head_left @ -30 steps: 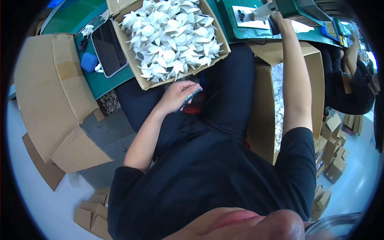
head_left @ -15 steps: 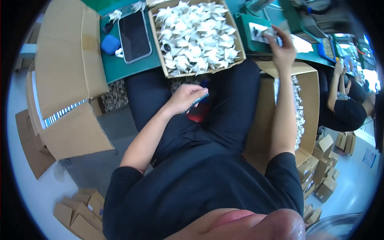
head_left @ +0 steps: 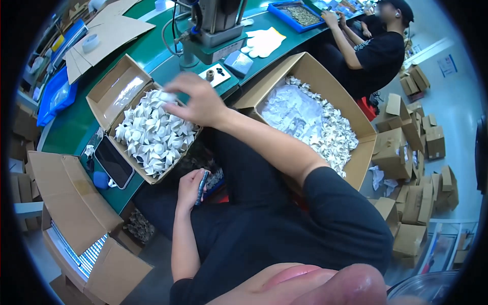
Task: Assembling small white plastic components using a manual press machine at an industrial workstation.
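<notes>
My left hand (head_left: 189,189) is closed round a slim dark segmented rod (head_left: 202,187) and rests low above my lap. My right hand (head_left: 199,101) hangs over the far right part of an open cardboard box full of white finned impeller-like parts (head_left: 155,134). Its fingers are curled and smeared by motion, with white at their tips; whether a part is held there cannot be made out. Just right of that hand, a white plate (head_left: 217,76) with a small brass-coloured post lies on the green base of a bench press (head_left: 216,38).
A large carton (head_left: 363,152) at my right holds more white parts and a crumpled clear bag. A phone (head_left: 113,160) and a blue case (head_left: 100,179) lie on the green bench. At left stands a carton (head_left: 76,198) of striped rods. A co-worker (head_left: 373,53) sits far right.
The view has turned to the right. My right hand has gone from the press plate to above the box of white parts. My left hand still holds the rod.
</notes>
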### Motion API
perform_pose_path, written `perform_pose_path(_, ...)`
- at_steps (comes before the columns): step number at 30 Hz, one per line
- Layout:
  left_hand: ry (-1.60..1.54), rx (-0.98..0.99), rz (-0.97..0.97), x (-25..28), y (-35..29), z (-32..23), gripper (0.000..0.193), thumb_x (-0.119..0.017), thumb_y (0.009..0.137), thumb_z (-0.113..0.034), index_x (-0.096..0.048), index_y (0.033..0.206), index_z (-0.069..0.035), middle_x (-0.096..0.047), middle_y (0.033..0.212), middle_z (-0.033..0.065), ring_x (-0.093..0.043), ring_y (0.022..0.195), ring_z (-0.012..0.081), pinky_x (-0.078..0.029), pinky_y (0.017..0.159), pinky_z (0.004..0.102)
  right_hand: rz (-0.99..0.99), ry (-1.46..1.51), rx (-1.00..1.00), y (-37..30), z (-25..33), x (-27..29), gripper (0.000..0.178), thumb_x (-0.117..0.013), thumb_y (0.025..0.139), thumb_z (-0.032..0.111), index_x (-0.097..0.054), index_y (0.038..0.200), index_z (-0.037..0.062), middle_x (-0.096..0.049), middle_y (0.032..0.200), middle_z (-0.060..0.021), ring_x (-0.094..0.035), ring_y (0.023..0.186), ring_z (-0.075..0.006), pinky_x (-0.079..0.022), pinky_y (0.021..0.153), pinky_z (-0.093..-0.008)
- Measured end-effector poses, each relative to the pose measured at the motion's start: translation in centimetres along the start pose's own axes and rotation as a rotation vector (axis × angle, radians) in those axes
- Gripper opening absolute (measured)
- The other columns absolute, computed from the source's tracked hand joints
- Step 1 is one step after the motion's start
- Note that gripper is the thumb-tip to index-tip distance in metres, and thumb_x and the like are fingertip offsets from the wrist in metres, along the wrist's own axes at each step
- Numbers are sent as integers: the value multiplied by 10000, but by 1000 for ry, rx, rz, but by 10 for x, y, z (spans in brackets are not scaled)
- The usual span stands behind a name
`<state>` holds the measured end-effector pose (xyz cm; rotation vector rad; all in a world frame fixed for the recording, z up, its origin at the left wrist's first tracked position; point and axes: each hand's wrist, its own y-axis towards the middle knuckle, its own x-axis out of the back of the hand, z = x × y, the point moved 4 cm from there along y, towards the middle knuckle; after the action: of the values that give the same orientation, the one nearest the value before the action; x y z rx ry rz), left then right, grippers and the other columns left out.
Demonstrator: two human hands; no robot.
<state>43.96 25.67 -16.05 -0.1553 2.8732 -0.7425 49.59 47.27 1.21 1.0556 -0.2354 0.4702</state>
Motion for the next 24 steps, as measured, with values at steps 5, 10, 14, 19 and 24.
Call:
perform_pose_path(5, 65, 26, 16, -17, 6, 2, 346, -548, 1079, -334, -737, 1088, -46, -587, 631, 9, -500, 433, 81, -398, 414, 229, 79, 47, -354, 95, -25, -48, 376, -792, 861, 354, -723, 1057, 40, -696, 1044, -164, -673, 985, -323, -532, 873, -421)
perform_pose_path(10, -44, -15, -18, -5, 4, -6, 382, -524, 1087, -353, -721, 1103, -27, -592, 640, 11, -501, 425, 85, -396, 415, 219, 265, -146, -102, 72, -12, -50, 361, -734, 893, 357, -706, 1039, 28, -670, 1044, -172, -627, 1059, -367, -516, 908, -456)
perform_pose_path(14, -217, -92, 43, 9, -5, -16, 450, -499, 1091, -402, -693, 1100, 4, -586, 629, 23, -498, 401, 103, -390, 393, 224, 493, 88, 56, 7, 28, 4, 236, -756, 877, 203, -693, 1030, 35, -660, 1023, -153, -619, 1008, -359, -512, 863, -457)
perform_pose_path(19, -409, -265, 262, 3, -3, -20, 454, -502, 1088, -417, -690, 1115, -5, -607, 659, 30, -525, 420, 99, -401, 366, 219, 696, 250, 59, -66, 64, 25, 277, -784, 843, 115, -709, 1104, 57, -656, 1067, -119, -619, 1026, -323, -496, 913, -424)
perform_pose_path(24, -324, -235, 250, -16, 13, -37, 457, -513, 1077, -459, -672, 1022, -34, -611, 653, 39, -545, 426, 104, -408, 359, 218, 600, 118, 37, -61, 64, 42, 307, -789, 833, 96, -719, 1131, 69, -657, 1084, -106, -614, 1013, -320, -479, 947, -421)
